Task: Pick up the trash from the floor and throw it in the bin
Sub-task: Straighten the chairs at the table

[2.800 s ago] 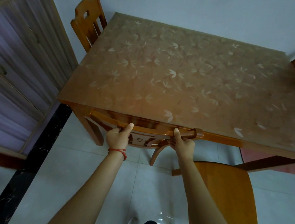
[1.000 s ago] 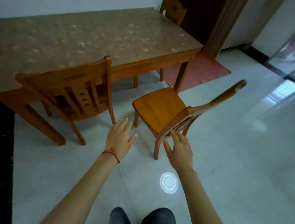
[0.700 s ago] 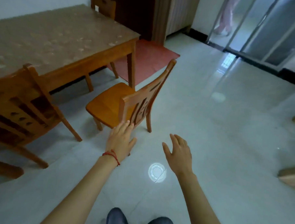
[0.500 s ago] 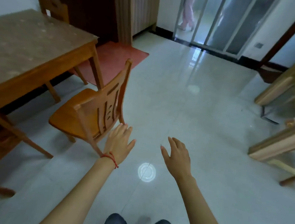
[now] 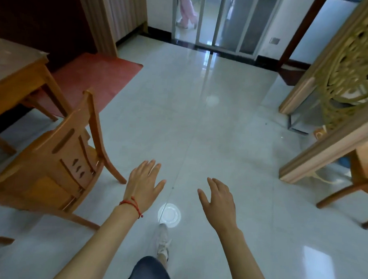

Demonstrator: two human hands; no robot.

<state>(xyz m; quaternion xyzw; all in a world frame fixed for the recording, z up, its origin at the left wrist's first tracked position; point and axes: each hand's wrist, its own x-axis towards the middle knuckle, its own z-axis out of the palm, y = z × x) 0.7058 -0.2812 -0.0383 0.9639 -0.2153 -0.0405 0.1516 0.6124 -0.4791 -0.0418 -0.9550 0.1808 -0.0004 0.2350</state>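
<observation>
The view has swung rightward past the chair (image 5: 57, 161); the left hand (image 5: 144, 185) and right hand (image 5: 219, 201) remain spread, empty, over the floor (image 5: 210, 140).

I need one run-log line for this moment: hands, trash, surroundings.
left hand: open, empty | right hand: open, empty | trash: none clearly visible | bin: not in view | chair: to the left | floor: ahead
</observation>
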